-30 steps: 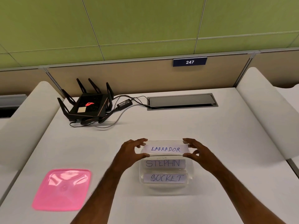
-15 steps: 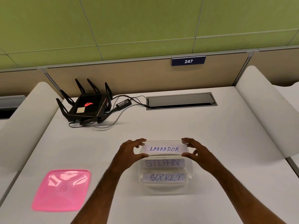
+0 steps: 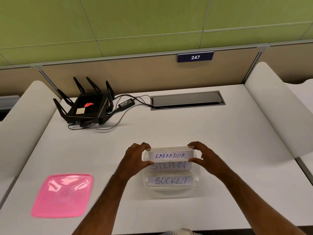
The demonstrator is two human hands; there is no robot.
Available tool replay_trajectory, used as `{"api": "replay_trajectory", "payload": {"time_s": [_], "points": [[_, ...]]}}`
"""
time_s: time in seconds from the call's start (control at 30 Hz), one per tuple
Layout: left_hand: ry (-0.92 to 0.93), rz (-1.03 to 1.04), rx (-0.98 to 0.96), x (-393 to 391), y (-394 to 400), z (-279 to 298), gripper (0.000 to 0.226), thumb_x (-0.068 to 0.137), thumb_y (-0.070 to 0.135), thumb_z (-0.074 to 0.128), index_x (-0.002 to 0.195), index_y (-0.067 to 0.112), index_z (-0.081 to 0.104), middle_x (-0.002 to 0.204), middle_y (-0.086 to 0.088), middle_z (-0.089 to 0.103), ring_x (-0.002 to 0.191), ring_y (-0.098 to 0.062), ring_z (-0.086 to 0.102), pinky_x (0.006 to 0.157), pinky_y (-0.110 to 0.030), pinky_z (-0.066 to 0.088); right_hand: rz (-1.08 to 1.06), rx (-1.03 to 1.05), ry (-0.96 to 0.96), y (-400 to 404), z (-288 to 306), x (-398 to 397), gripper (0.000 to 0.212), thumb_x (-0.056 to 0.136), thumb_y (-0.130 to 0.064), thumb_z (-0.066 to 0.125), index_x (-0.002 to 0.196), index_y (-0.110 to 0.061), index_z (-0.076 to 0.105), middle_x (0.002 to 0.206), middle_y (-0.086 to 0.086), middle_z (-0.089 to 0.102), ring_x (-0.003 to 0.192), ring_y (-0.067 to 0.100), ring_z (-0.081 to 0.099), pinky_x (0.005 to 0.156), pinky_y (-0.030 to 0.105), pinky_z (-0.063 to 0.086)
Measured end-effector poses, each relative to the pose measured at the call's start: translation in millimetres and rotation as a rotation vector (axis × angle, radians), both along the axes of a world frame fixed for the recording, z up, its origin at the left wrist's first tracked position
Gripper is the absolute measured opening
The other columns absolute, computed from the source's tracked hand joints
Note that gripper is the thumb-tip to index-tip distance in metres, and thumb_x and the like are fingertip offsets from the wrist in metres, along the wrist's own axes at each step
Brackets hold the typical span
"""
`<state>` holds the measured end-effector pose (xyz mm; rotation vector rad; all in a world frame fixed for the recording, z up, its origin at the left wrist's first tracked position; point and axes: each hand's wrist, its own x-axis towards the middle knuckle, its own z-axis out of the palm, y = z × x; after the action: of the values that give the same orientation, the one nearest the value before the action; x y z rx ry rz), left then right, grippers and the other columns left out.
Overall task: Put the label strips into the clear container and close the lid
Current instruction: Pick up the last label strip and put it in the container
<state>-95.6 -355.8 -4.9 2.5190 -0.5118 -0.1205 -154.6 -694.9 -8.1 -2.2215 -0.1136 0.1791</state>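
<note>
A clear container (image 3: 171,189) stands on the white desk in front of me. Inside it lie two white strips, one reading STEPHN (image 3: 170,166) and one reading SOCKET (image 3: 171,180). A third strip reading LABRADOR (image 3: 170,155) is held level over the container's far part, pinched at its ends. My left hand (image 3: 135,158) grips its left end and my right hand (image 3: 204,156) grips its right end. The pink lid (image 3: 62,195) lies flat on the desk to the left, apart from the container.
A black router (image 3: 88,106) with antennas and its cables (image 3: 126,105) sit at the back left. A grey cable hatch (image 3: 187,100) is set into the desk behind the container. White rounded dividers (image 3: 274,116) flank the desk on both sides.
The LABRADOR strip and both hands stay almost where they were; the strip has sunk slightly toward the container.
</note>
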Motion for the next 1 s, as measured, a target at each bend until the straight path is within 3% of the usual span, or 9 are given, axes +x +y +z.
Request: {"api": "replay_trajectory", "payload": {"time_s": [0.13,0.3,0.4,0.5,0.63,0.73,0.83,1.0], "points": [[0.05,0.036,0.047,-0.1,-3.0,-3.6,0.062,0.057,0.053,0.088,0.105,0.038,0.05,0.106,0.012,0.054,0.101,-0.012,0.048,0.087,-0.03,0.046,0.02,-0.057,-0.011,1.1,-2.3,1.7,0.048,0.084,-0.025,0.08,0.122,-0.033,0.053,0.125,-0.023,0.057,0.117,-0.004,0.052,0.084,0.005,0.038],[0.027,0.031,0.107,1.8,-8.5,-9.0,0.063,0.053,0.05,0.091,0.099,0.035,0.05,0.102,0.01,0.049,0.1,-0.017,0.044,0.085,-0.027,0.035,0.045,-0.127,-0.058,5.1,-8.0,5.2,0.047,0.079,-0.027,0.084,0.119,-0.027,0.058,0.115,-0.02,0.058,0.109,-0.001,0.055,0.093,0.014,0.041],[-0.072,-0.029,0.168,2.0,-7.6,-17.7,0.064,0.048,0.053,0.091,0.093,0.031,0.05,0.1,0.013,0.054,0.111,-0.014,0.048,0.094,-0.03,0.025,0.081,-0.172,-0.068,6.2,-10.9,6.9,0.043,0.077,-0.025,0.085,0.109,-0.028,0.057,0.105,-0.019,0.057,0.098,0.002,0.054,0.085,0.022,0.042],[-0.199,-0.07,0.2,-1.7,-9.0,-24.0,0.059,0.048,0.048,0.093,0.086,0.026,0.053,0.094,0.014,0.06,0.123,-0.015,0.049,0.107,-0.042,0.018,0.111,-0.267,-0.13,7.9,-12.4,5.3,0.037,0.081,-0.025,0.082,0.105,-0.028,0.055,0.106,-0.017,0.058,0.093,0.001,0.047,0.09,0.029,0.035],[-0.231,-0.082,0.198,0.2,-8.2,-28.7,0.047,0.054,0.046,0.091,0.08,0.026,0.057,0.086,0.017,0.065,0.125,-0.012,0.047,0.11,-0.045,0.012,0.095,-0.387,-0.183,10.2,-10.7,4.0,0.027,0.086,-0.026,0.078,0.106,-0.021,0.061,0.106,-0.013,0.063,0.086,0.001,0.042,0.085,0.026,0.021],[-0.219,-0.1,0.234,2.4,-7.7,-29.9,0.043,0.057,0.046,0.09,0.078,0.027,0.059,0.085,0.018,0.068,0.123,-0.014,0.052,0.11,-0.048,0.013,0.096,-0.454,-0.202,13.0,-10.8,5.8,0.025,0.085,-0.027,0.079,0.104,-0.023,0.062,0.103,-0.016,0.064,0.088,0.013,0.045,0.081,0.026,0.019],[-0.19,-0.125,0.267,3.4,-7.5,-32.6,0.04,0.058,0.043,0.091,0.079,0.028,0.06,0.085,0.017,0.07,0.121,-0.016,0.057,0.11,-0.048,0.012,0.128,-0.573,-0.203,15.7,-18.0,10.6,0.035,0.069,-0.024,0.091,0.093,-0.025,0.065,0.09,-0.014,0.066,0.08,0.015,0.061,0.081,0.031,0.024],[-0.15,-0.131,0.321,5.2,-9.7,-34.3,0.034,0.059,0.038,0.093,0.075,0.028,0.064,0.082,0.014,0.072,0.12,-0.016,0.06,0.113,-0.047,0.009,0.18,-0.756,-0.206,23.5,-22.1,16.8,0.04,0.047,-0.016,0.099,0.074,-0.026,0.07,0.07,-0.01,0.063,0.064,0.016,0.063,0.068,0.039,0.043]]}}
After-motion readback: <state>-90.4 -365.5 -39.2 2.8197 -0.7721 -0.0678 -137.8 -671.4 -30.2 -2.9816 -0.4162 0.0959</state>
